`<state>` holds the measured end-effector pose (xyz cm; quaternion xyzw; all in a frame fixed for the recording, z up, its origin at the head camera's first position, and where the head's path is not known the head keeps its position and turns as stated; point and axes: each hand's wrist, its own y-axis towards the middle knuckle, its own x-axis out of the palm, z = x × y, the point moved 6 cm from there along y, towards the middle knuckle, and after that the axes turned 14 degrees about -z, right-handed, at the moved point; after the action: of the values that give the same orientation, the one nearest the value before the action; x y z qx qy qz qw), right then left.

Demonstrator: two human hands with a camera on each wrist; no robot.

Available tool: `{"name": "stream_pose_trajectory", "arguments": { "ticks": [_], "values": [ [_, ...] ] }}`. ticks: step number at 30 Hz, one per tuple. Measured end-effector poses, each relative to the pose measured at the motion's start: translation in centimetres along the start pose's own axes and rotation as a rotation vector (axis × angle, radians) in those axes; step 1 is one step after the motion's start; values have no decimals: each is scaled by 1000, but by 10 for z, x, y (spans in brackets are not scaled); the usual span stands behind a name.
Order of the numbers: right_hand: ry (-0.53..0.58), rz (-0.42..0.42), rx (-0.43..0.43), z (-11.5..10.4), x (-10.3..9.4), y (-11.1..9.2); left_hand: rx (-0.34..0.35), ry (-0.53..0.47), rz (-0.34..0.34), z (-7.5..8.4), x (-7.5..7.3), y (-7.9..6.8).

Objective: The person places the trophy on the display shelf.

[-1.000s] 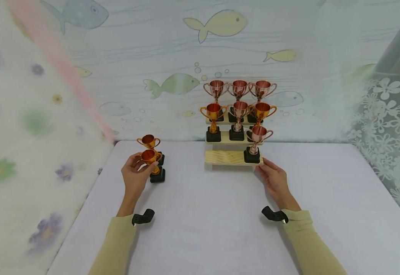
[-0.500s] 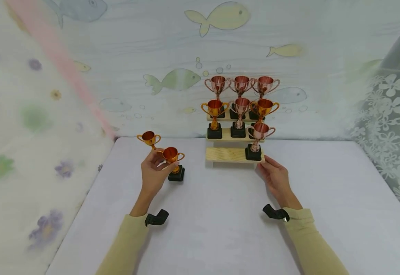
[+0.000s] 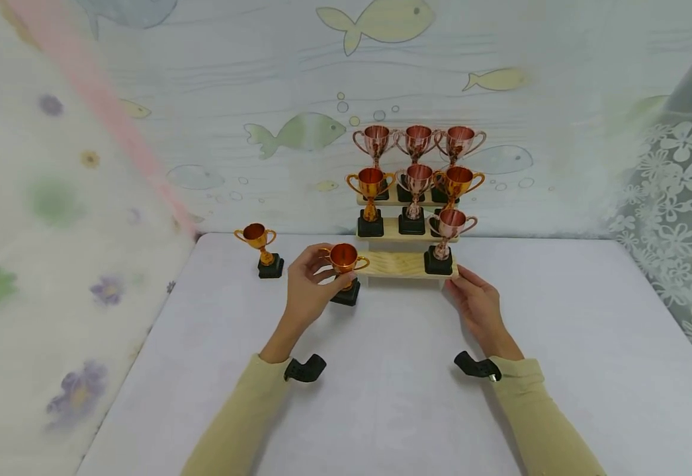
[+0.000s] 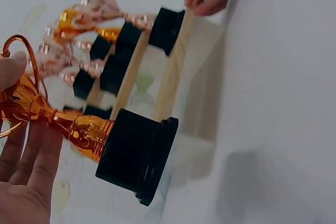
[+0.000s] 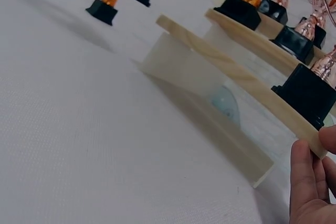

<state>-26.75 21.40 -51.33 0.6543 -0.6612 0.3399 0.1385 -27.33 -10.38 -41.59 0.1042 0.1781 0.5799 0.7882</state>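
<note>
My left hand [image 3: 312, 285] grips a small orange-gold trophy cup [image 3: 343, 256] by its bowl, thumb in front and fingers behind. Its black square base [image 4: 134, 153] hangs above the table, just left of the lowest step in the head view. At the right end of a three-tier wooden stand [image 3: 390, 264], my right hand [image 3: 475, 305] pinches the lowest board, thumb on top and fingers below in the right wrist view. Close to that thumb stands a rose-gold trophy [image 3: 450, 225] on the board's right end; bare wood shows to its left.
Three rose-gold trophies [image 3: 419, 140] line the top tier. The middle tier bears a gold trophy [image 3: 371, 185] at the left, a rose-gold one in the centre and another gold one at the right. Another gold trophy [image 3: 257, 238] stands on the white table [image 3: 393, 383] at the left.
My left hand has carried the gold trophy rightward, from beside the other gold one to the left end of the lowest step. My right hand keeps its hold on the board.
</note>
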Motion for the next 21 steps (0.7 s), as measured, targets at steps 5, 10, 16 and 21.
{"name": "stream_pose_trajectory", "arguments": {
  "ticks": [5,10,16,21],
  "values": [
    [-16,8,-5,-1,1,0,7,-55,-22,10,29,14],
    [-27,9,0,-1,3,-1,20,-92,-40,18,56,27],
    [-7,9,-2,-1,4,-1,41,-101,-23,26,78,44],
    [7,14,-3,0,2,-1,53,-106,-7,24,88,58]
  ]
}}
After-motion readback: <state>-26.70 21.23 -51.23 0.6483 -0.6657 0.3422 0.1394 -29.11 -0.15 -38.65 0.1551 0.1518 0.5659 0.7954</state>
